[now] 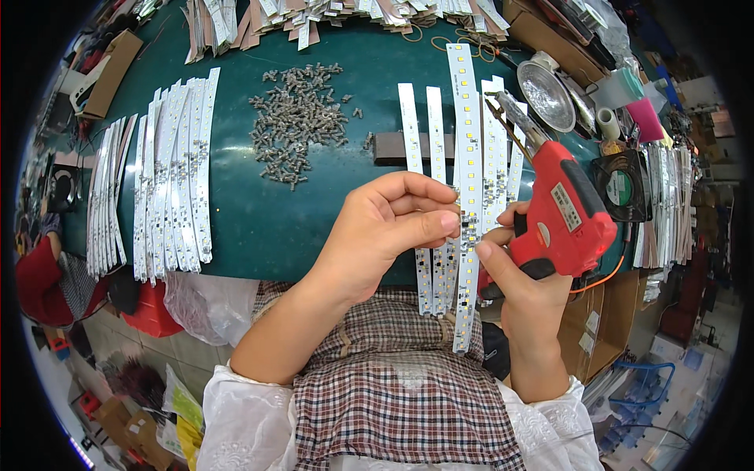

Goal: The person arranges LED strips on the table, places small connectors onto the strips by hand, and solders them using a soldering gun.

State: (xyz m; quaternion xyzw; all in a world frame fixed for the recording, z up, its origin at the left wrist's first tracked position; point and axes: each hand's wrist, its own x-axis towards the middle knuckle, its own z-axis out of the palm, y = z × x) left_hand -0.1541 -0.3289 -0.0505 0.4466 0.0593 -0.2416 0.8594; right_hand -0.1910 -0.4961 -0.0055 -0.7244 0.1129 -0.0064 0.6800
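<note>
My left hand [367, 231] is closed in a pinch at the left edge of a long white LED board [469, 129]. Whatever small part may be between those fingertips is hidden. A red soldering gun [559, 212] with a black grip pad is in my right hand [528, 294], its metal tip angled up and left. The right thumb and fingertips also press at the board's right edge, near a cluster of small components. Several more LED boards [408, 125] lie underneath, some across a dark bar [387, 147]. Left of them is a heap of small metal connectors [297, 118].
Stacked LED boards [177, 177] lie at the left of the green table [259, 228]. More strips [369, 12] are piled at the far edge. A round metal lamp shade [546, 90], a small fan [620, 187] and an orange cord [609, 275] are at the right.
</note>
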